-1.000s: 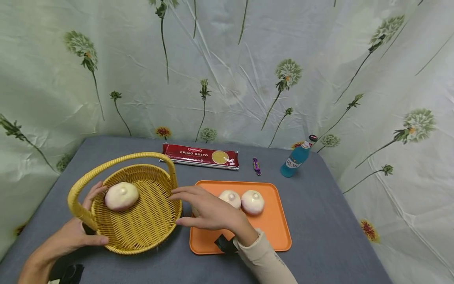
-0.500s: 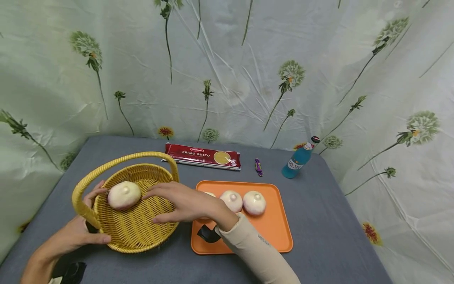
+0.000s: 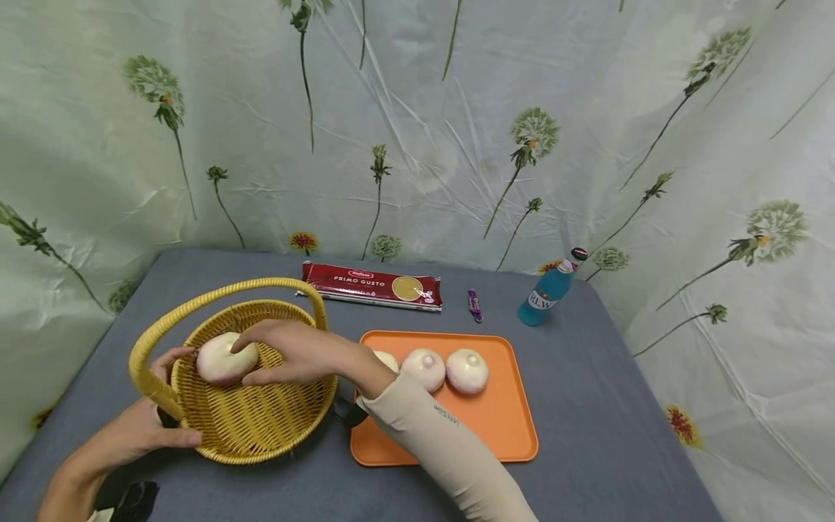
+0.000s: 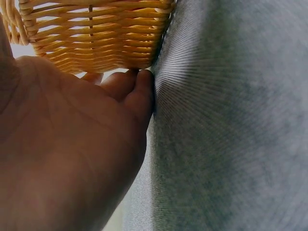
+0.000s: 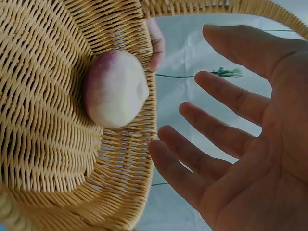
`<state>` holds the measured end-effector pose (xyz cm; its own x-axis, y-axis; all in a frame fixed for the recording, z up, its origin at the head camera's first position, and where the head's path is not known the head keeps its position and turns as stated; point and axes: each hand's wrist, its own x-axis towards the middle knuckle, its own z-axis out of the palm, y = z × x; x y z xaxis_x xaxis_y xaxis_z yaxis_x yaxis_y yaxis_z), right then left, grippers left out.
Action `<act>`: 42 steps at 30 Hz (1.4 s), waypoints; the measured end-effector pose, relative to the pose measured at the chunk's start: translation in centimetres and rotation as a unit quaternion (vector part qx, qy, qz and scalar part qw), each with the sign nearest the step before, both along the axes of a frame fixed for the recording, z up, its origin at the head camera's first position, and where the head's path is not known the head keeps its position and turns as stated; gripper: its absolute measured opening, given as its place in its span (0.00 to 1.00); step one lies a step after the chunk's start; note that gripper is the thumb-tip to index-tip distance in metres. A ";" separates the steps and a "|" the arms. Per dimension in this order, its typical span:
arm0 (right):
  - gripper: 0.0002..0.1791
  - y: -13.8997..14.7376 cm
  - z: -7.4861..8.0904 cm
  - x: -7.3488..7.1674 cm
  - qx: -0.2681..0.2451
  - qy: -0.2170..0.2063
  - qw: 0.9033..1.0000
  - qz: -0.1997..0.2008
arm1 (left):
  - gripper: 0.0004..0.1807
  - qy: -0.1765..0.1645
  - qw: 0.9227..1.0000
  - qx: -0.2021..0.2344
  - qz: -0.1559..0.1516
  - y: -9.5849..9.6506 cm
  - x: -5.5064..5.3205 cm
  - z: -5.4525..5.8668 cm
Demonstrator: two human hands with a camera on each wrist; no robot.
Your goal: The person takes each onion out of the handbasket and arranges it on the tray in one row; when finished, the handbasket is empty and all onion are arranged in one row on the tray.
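A yellow wicker basket (image 3: 261, 428) with a tall arched handle stands at the left of the table. Inside, against its left wall, lies a white and purple turnip (image 3: 218, 359). My left hand (image 3: 140, 428) grips the basket's left side, thumb at the near rim and fingers farther back. In the left wrist view, fingertips (image 4: 142, 91) meet the bottom of the woven wall. Over the basket reaches my right hand (image 3: 293, 351), its fingers overlapping the turnip's right edge in the head view. The right wrist view shows that hand (image 5: 240, 144) with spread fingers and a bare palm.
Several more turnips (image 3: 467, 371) lie on an orange tray (image 3: 496, 435) right of the basket, one partly hidden by my right arm. Behind are a red pasta packet (image 3: 372, 286), a purple-wrapped candy (image 3: 474, 306) and a blue bottle (image 3: 546, 293). A floral curtain (image 3: 417, 130) backs the table.
My right hand has moved left from the basket's right rim, across the inside, to the turnip. The left hand keeps its place on the basket.
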<state>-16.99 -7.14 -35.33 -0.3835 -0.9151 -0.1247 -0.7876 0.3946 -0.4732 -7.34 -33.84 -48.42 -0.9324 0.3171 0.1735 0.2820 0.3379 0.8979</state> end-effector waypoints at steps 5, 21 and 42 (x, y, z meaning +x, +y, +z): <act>0.26 -1.5 -0.5 -0.7 0.015 0.005 1.000 -0.017 | 0.61 -0.012 1.000 -0.009 0.002 0.0 -0.1 0.0; 0.23 -5.1 -2.6 -2.2 0.031 0.009 0.998 -0.056 | 0.62 -0.018 1.000 -0.016 0.006 -0.1 0.0 0.0; 0.25 -6.0 -4.3 -1.2 0.064 -0.009 0.994 -0.088 | 0.62 -0.045 0.999 -0.014 0.003 -0.1 0.1 0.4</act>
<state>-18.16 -13.15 -39.64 -0.5327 -0.8105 -0.2437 -0.6927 0.5829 -0.4248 -7.29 -33.99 -48.07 -0.9456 0.3154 0.0796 0.1982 0.3645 0.9099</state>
